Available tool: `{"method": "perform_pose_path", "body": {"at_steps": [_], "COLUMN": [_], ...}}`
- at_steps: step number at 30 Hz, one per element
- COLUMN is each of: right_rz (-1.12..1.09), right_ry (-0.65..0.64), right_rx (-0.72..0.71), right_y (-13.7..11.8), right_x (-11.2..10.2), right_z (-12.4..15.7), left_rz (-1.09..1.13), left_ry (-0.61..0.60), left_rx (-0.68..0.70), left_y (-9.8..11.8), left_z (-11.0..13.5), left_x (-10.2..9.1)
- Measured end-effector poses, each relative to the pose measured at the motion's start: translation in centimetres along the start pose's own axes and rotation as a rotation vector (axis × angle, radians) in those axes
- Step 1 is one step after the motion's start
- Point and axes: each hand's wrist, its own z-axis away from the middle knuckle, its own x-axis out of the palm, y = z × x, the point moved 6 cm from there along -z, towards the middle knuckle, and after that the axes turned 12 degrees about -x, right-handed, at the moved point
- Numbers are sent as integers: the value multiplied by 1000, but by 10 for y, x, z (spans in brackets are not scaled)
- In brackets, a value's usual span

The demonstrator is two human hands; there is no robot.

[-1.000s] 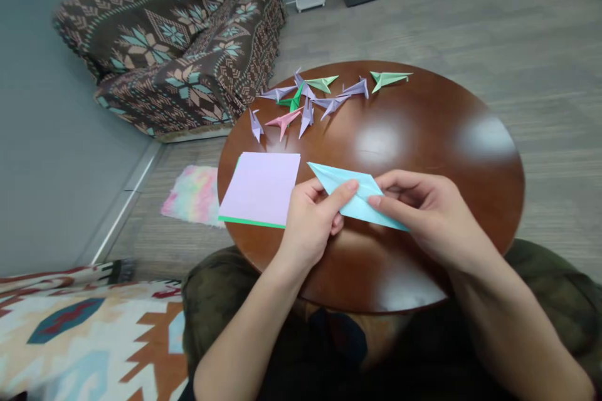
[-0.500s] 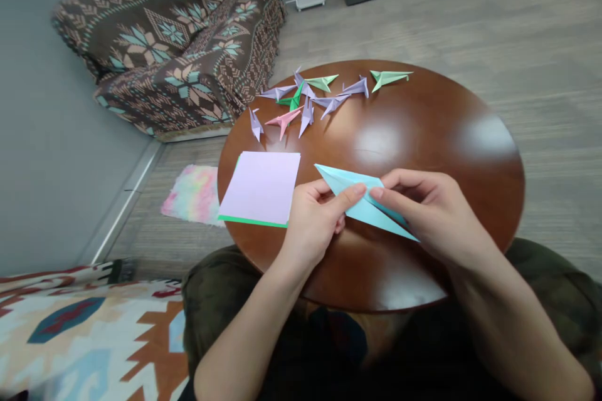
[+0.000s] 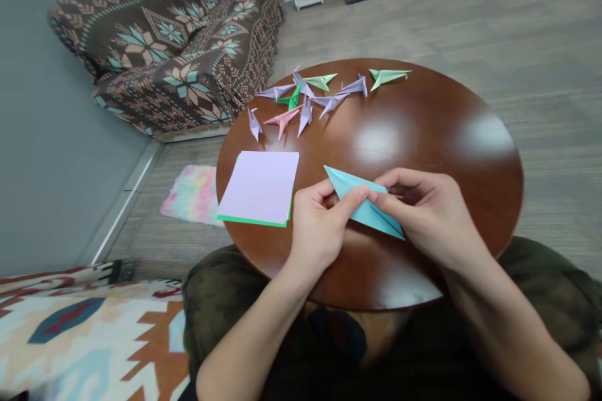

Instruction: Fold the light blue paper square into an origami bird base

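Over the near part of the round table, a light blue piece of folded origami paper point(image 3: 376, 218) is held between both hands. My left hand point(image 3: 322, 216) grips its left part, thumb on top and fingers beneath. My right hand point(image 3: 421, 203) pinches its upper right edge, with the thumb close to the left thumb. One pointed end sticks out at the upper left, another at the lower right. The curled fingertips under the paper are hidden. Left of my left hand lies a stack of square origami paper point(image 3: 258, 187), lilac on top with green showing at the edge.
Several folded paper cranes in lilac, green and pink, among them a pink crane point(image 3: 283, 119), lie at the far left of the brown table point(image 3: 437, 131). A pale green crane point(image 3: 388, 77) sits apart at the far edge. Beyond stands a sofa point(image 3: 179, 56) under a patterned cover.
Both hands still hold the blue paper. Its left tip has shifted right, its lower right tip has drawn in leftward, and the lower flap looks narrower. My left hand has moved slightly right.
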Motion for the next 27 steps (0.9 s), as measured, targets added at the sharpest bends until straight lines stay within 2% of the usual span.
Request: {"method": "perform_pose_path", "body": {"at_steps": [4, 7, 12, 16, 19, 22, 25, 27], "right_rz": [22, 60, 114, 93, -21, -5, 20, -28], "right_ry": [35, 60, 22, 54, -17, -73, -59, 5], "right_rx": [-6, -20, -28, -79, -82, -64, -52, -72], "right_y": [1, 1, 1, -1, -1, -1, 1, 3], "right_x": [-1, -4, -9, -12, -4, -1, -5, -9], "right_z": [1, 0, -2, -5, -6, -4, -3, -4], "left_rz": [54, 69, -37, -505, -712, -658, -535, -430], "left_ry": [22, 49, 123, -41, -192, -264, -231, -171], "left_rx": [32, 71, 199, 160, 93, -6, -80, -51], "left_y": [-1, 2, 27, 33, 22, 15, 18, 25], "left_z": [-1, -5, -13, -12, -4, 1, -2, -7], "left_x": [-1, -9, -35, -28, -13, -6, -14, -24]}}
